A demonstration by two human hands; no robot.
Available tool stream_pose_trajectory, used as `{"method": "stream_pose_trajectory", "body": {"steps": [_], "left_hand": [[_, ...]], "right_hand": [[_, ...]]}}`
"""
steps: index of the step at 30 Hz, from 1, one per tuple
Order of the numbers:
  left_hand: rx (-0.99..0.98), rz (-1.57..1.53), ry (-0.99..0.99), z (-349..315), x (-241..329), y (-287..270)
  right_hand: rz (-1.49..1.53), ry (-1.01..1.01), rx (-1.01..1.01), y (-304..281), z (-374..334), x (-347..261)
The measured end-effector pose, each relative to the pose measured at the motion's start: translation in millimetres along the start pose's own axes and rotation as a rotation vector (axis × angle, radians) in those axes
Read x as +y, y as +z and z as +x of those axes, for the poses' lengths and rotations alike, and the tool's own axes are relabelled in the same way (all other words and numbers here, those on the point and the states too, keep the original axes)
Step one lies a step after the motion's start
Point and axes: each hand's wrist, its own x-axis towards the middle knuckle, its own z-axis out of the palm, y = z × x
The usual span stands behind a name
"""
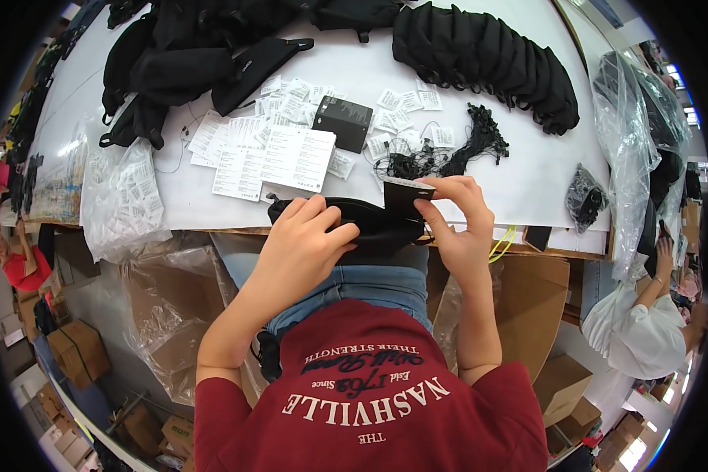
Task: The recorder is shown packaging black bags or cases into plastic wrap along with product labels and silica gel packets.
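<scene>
At the table's near edge, a black fabric pouch (377, 236) lies with its mouth open toward me. My left hand (311, 232) grips the pouch's left side with curled fingers. Between the thumb and fingers of my right hand (460, 220) is a small black card tag (403, 198), held upright at the pouch's right end. Just beyond are printed white sheets (279, 161), a black card (343, 123) and many small white packets (295, 98). A tangle of black tag strings (476, 141) lies beyond my right hand.
A row of black bags (488, 63) curves along the far right, and more black bags (189, 75) pile up far left. Plastic bags of packets (126, 197) hang at the left edge. Cardboard boxes (527, 315) stand below the table. Another person's arm (659, 271) shows at right.
</scene>
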Motion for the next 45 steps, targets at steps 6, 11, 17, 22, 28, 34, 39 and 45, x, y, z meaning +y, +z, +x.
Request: {"method": "stream_pose_trajectory", "body": {"steps": [6, 11, 17, 22, 28, 34, 39, 45], "left_hand": [[-0.039, 0.029, 0.013, 2.3, 1.3, 0.7], [-0.027, 0.037, 0.023, 6.1, 3.8, -0.3], [0.067, 0.021, -0.014, 4.7, 2.5, 1.8], [0.078, 0.114, 0.150, 1.8, -1.7, 8.0], [0.116, 0.124, 0.174, -2.4, -8.8, 8.0], [0.141, 0.152, 0.156, -3.6, -14.3, 5.2], [0.108, 0.171, 0.168, -2.2, -14.1, 1.8], [0.083, 0.187, 0.198, -2.2, -16.2, -2.0]], "right_hand": [[0.080, 0.010, 0.022, 0.7, -0.4, -5.4], [-0.172, -0.137, -0.196, 4.8, -1.6, -2.3], [-0.320, -0.225, -0.283, 13.9, -5.9, -7.2], [-0.340, -0.260, -0.331, 13.7, -7.7, -4.8], [-0.018, -0.043, -0.199, -7.0, -2.6, -8.7], [-0.176, -0.007, -0.162, -33.9, -2.3, 3.8], [-0.327, -0.219, -0.509, -29.3, 6.9, -1.7], [-0.425, -0.409, -0.641, -28.2, 20.8, -7.1]]}}
